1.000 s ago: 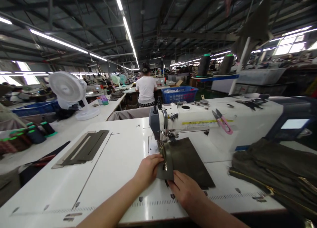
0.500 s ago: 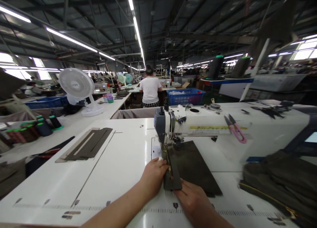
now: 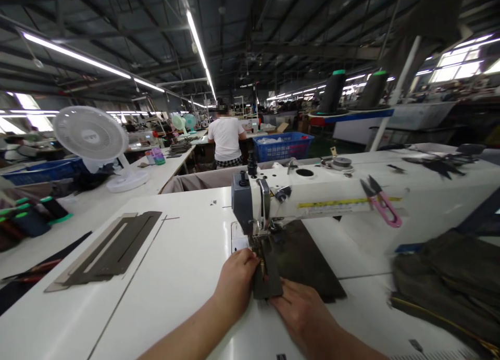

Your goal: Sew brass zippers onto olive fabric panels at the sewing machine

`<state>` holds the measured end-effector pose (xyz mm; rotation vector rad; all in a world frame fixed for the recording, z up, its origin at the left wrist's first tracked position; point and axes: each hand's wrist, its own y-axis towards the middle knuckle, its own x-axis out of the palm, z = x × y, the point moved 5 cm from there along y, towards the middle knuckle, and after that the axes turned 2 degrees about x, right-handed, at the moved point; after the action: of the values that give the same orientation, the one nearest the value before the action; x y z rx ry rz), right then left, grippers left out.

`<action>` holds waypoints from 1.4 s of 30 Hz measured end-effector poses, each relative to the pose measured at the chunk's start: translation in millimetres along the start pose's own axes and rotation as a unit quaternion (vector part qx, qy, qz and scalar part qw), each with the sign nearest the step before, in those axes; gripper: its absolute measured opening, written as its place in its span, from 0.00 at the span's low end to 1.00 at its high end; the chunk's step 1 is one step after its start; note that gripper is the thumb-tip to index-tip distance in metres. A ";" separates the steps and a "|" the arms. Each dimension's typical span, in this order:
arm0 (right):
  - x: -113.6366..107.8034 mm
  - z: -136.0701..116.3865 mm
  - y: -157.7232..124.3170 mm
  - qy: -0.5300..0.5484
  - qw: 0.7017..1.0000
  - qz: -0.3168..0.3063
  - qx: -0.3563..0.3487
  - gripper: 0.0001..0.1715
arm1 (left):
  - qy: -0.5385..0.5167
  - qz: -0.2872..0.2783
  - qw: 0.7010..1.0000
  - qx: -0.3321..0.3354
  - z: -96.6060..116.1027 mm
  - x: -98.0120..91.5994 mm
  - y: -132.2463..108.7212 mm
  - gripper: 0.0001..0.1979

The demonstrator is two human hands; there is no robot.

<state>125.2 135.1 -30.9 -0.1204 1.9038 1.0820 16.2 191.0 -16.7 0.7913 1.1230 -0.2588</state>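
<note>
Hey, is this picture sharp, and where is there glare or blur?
Head view: the fabric piece under the sewing machine is fairly sharp; the fabric pile at right smears; the ceiling light strips and the right windows blow out; the wide lens stretches the frame's edges.

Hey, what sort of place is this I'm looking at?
Most likely a garment factory floor: an industrial sewing machine with dark fabric touched by the left hand and right hand, big thread cones on a stand, and more worktables behind.
</note>
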 end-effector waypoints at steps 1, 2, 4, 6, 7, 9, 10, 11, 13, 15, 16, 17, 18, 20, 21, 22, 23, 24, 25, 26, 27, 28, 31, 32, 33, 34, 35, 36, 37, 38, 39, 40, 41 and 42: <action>1.1 2.0 2.0 0.003 1.000 -0.004 0.000 0.13 | 0.000 -0.005 1.000 -0.009 -2.0 1.1 1.1 0.07; 2.0 3.8 4.0 0.007 1.000 -0.006 -0.001 0.14 | 0.001 -0.008 1.000 -0.015 -3.7 2.0 2.3 0.06; 3.8 7.4 7.8 0.015 1.000 -0.006 0.002 0.14 | 0.003 -0.013 1.000 -0.027 -6.8 3.9 4.6 0.06; 4.2 10.3 10.6 0.019 1.000 0.002 0.009 0.14 | 0.003 -0.021 0.999 -0.037 -9.2 6.3 6.7 0.07; 3.7 11.1 11.4 0.020 1.000 0.008 0.013 0.14 | 0.001 -0.028 0.999 -0.040 -10.0 7.5 7.5 0.07; 1.0 11.5 11.9 0.028 0.999 0.018 0.018 0.13 | -0.008 -0.037 0.998 -0.048 -11.2 8.9 8.0 0.08; -0.8 11.8 11.7 0.038 0.999 0.018 0.026 0.13 | -0.014 -0.040 0.998 -0.051 -11.5 8.9 7.5 0.08; -2.7 12.6 11.3 0.052 0.998 0.014 0.038 0.12 | -0.023 -0.041 0.997 -0.053 -11.6 8.4 6.5 0.09; -7.1 15.5 10.8 0.066 0.995 0.013 0.071 0.10 | -0.049 -0.040 0.997 -0.053 -10.7 6.0 3.3 0.12; -10.2 20.4 12.4 0.040 0.994 0.016 0.104 0.09 | -0.080 -0.031 0.995 -0.056 -8.9 1.5 -1.0 0.16; -10.3 23.5 14.5 0.017 0.993 0.014 0.119 0.10 | -0.092 -0.022 0.994 -0.061 -7.9 -1.7 -3.2 0.18; -9.1 27.4 17.5 -0.004 0.991 0.008 0.134 0.12 | -0.097 -0.011 0.993 -0.073 -7.1 -5.4 -5.4 0.19; -6.6 32.3 21.0 -0.016 0.988 -0.005 0.155 0.14 | -0.095 0.002 0.991 -0.090 -6.5 -9.5 -7.4 0.20; 0.1 44.4 28.7 -0.015 0.978 -0.033 0.206 0.15 | -0.072 0.019 0.987 -0.141 -6.0 -17.4 -11.1 0.18; 3.6 50.6 32.4 -0.002 0.972 -0.045 0.231 0.14 | -0.057 0.019 0.983 -0.174 -6.2 -20.3 -13.0 0.14; 6.8 56.3 35.8 0.013 0.966 -0.054 0.253 0.12 | -0.044 0.012 0.977 -0.207 -6.4 -22.2 -15.0 0.09; 9.5 61.2 38.8 0.028 0.961 -0.062 0.270 0.10 | -0.036 0.001 0.972 -0.234 -6.1 -23.1 -16.9 0.05; 11.8 65.0 41.5 0.042 0.957 -0.068 0.280 0.08 | -0.033 -0.013 0.968 -0.249 -4.9 -23.0 -18.4 0.08; 13.5 67.7 43.9 0.055 0.954 -0.072 0.285 0.07 | -0.037 -0.025 0.967 -0.251 -2.8 -22.1 -19.5 0.12; 14.7 69.4 46.0 0.066 0.953 -0.073 0.287 0.07 | -0.047 -0.031 0.969 -0.240 0.2 -20.9 -20.2 0.14; 15.4 70.2 47.7 0.075 0.953 -0.072 0.286 0.06 | -0.060 -0.032 0.973 -0.222 3.6 -19.8 -20.7 0.14; 16.0 70.6 48.9 0.085 0.952 -0.070 0.285 0.05 | -0.072 -0.028 0.976 -0.203 6.7 -18.8 -21.5 0.12; 17.0 70.5 51.5 0.108 0.953 -0.062 0.276 0.04 | -0.097 -0.008 0.982 -0.161 11.9 -17.4 -26.0 0.07; 17.3 70.9 52.1 0.114 0.954 -0.061 0.271 0.04 | -0.102 -0.005 0.984 -0.148 12.8 -17.2 -27.8 0.06; 17.7 71.6 52.9 0.121 0.955 -0.062 0.265 0.04 | -0.106 -0.003 0.985 -0.133 13.8 -17.2 -29.5 0.04; 18.2 72.7 53.6 0.130 0.955 -0.065 0.257 0.04 | -0.107 0.000 0.988 -0.115 14.8 -17.6 -30.9 0.03; 18.8 74.2 54.5 0.141 0.956 -0.069 0.250 0.04 | -0.106 0.004 0.990 -0.094 16.0 -18.4 -32.0 0.02; 19.4 75.9 55.4 0.151 0.956 -0.072 0.243 0.05 | -0.101 0.008 0.992 -0.072 17.4 -19.2 -32.6 0.05; 20.1 77.8 56.3 0.162 0.955 -0.074 0.237 0.06 | -0.095 0.010 0.994 -0.048 19.0 -19.8 -32.5 0.08; 20.6 79.6 57.1 0.171 0.954 -0.074 0.234 0.07 | -0.089 0.011 0.996 -0.021 21.0 -19.9 -31.9 0.10; 21.1 81.2 57.6 0.178 0.954 -0.071 0.232 0.07 | -0.081 0.009 0.997 0.008 23.3 -19.6 -30.6 0.12; 21.6 82.5 57.8 0.185 0.953 -0.067 0.232 0.08 | -0.071 0.005 0.997 0.040 26.0 -18.8 -28.9 0.12; 22.0 83.4 57.7 0.189 0.952 -0.064 0.233 0.08 | -0.056 0.001 0.996 0.072 28.9 -17.8 -26.9 0.11; 22.2 83.9 57.2 0.192 0.951 -0.061 0.235 0.07 | -0.035 -0.003 0.994 0.103 31.7 -16.5 -24.8 0.10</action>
<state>140.7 237.8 -27.9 -0.1848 2.4181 0.5217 17.4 148.7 -6.6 0.9542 1.0433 -0.4082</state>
